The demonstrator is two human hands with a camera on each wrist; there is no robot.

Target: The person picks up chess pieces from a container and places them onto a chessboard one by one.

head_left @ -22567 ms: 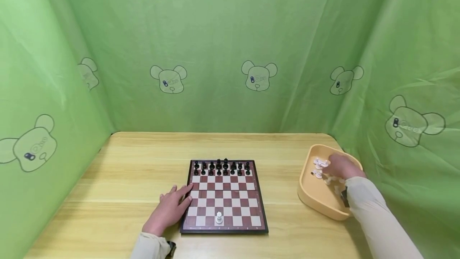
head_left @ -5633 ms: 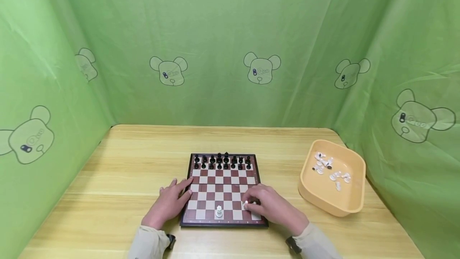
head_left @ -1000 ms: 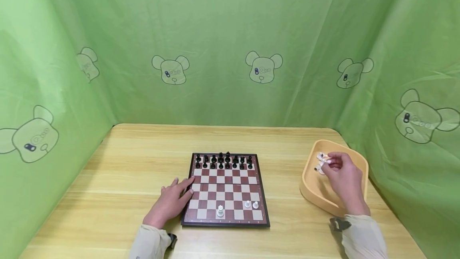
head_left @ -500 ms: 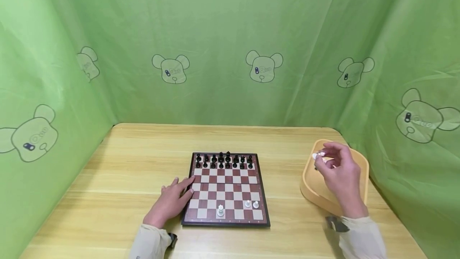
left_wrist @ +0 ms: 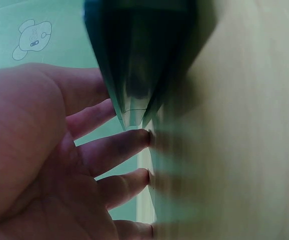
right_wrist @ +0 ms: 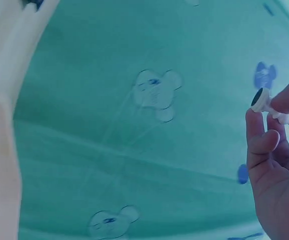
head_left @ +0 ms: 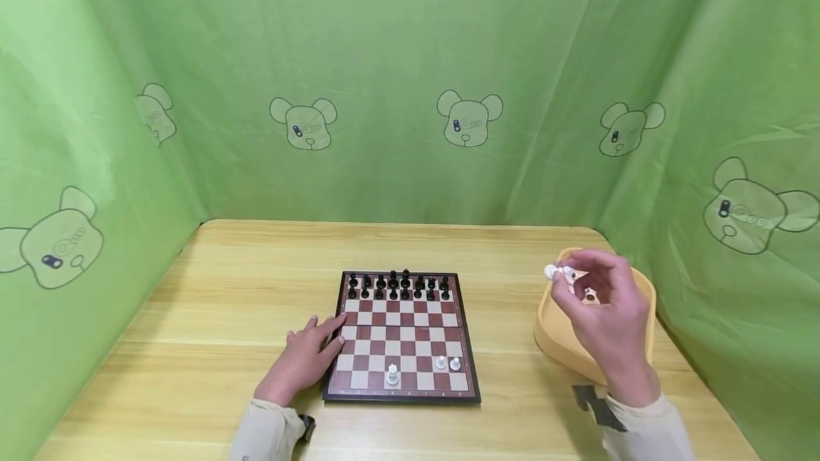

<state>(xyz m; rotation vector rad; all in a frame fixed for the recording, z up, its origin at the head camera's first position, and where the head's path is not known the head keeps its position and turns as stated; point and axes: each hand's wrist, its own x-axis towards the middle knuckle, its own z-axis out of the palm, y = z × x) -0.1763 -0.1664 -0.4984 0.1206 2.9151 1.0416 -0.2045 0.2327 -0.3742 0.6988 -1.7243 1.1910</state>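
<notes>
My left hand (head_left: 300,361) rests at the left edge of the chessboard (head_left: 400,335), fingers extended and fingertips on its rim. The left wrist view shows the board's dark side (left_wrist: 139,50) between thumb and fingers. Over the tray (head_left: 564,347), my right hand (head_left: 608,319) pinches a white chess piece (head_left: 549,272) between thumb and fingertips. In the right wrist view this chess piece (right_wrist: 260,100) is tilted, its dark underside showing; its top is partly hidden by fingers. Two small white pawns (head_left: 440,363) stand at the board's near right, and a taller white piece (head_left: 393,375) on the nearest row.
Black chess pieces (head_left: 406,283) fill the two far rows of the board. The orange tray stands right of the board, with white pieces inside such as one chess piece (head_left: 590,294), mostly hidden by my right hand. Green curtains (head_left: 384,162) enclose the table (head_left: 269,269).
Two white pawns have been added to the board since the earliest frame. Over the last second my right hand rose from the tray with a white chess piece, shifting left; my left hand stayed put.
</notes>
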